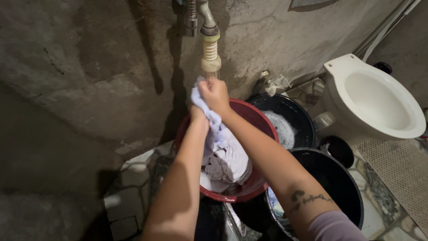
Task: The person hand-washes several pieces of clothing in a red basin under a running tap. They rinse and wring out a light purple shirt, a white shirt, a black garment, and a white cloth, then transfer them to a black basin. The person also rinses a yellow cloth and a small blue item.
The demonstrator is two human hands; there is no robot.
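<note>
Your right hand and left hand both clench the pale lilac wet cloth above the round red plastic basin; it looks limp, sodden, probably heavy, so grip bunched folds.

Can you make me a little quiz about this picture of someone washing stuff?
1. True or false: the right hand holds the white cloth up under the tap.
2. What colour is the basin that the cloth hangs into?
A. blue
B. red
C. yellow
3. What white thing stands on the right by the wall?

Key
1. True. The left hand grips the cloth just below it.
2. B. A black bucket with foamy water stands behind it, and another black bucket is nearer.
3. A toilet bowl.
</note>
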